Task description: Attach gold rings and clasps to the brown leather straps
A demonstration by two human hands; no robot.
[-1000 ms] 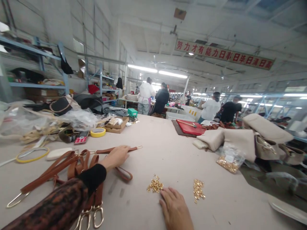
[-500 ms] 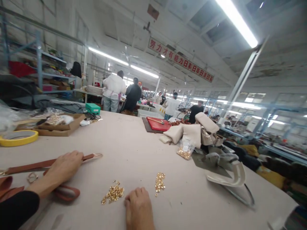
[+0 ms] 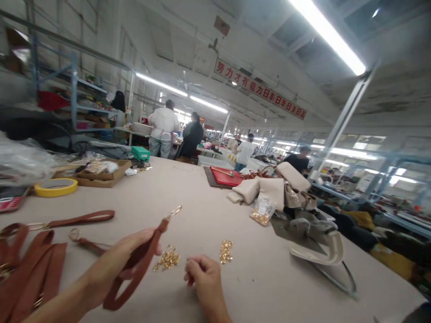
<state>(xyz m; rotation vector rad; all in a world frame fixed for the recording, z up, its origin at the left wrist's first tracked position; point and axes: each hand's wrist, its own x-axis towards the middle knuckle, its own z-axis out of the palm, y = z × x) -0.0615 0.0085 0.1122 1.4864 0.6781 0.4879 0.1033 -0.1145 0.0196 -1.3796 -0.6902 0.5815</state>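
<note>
My left hand (image 3: 123, 253) is closed around a brown leather strap (image 3: 147, 255) and holds it up at a slant above the table. A gold clasp (image 3: 175, 211) sits at the strap's upper end, and a loop hangs below the hand. Beyond it lies a pile of small gold hardware pieces (image 3: 167, 259). My right hand (image 3: 205, 276) rests between that pile and a second heap of gold pieces (image 3: 226, 252). Its fingers are curled together; what they pinch, if anything, is hidden. More brown straps (image 3: 43, 273) with gold fittings are heaped at the left.
Yellow tape (image 3: 55, 187) and a cardboard tray (image 3: 101, 178) stand at the back left of the table (image 3: 182, 188). Cream bag parts (image 3: 271, 190), a bag of gold pieces (image 3: 261, 211) and a red item (image 3: 225, 176) lie at the back right. Several people work in the distance.
My left hand has picked up the strap and carried it right and upward. My right hand has gone from lying flat to curled fingers. The view has shifted slightly left.
</note>
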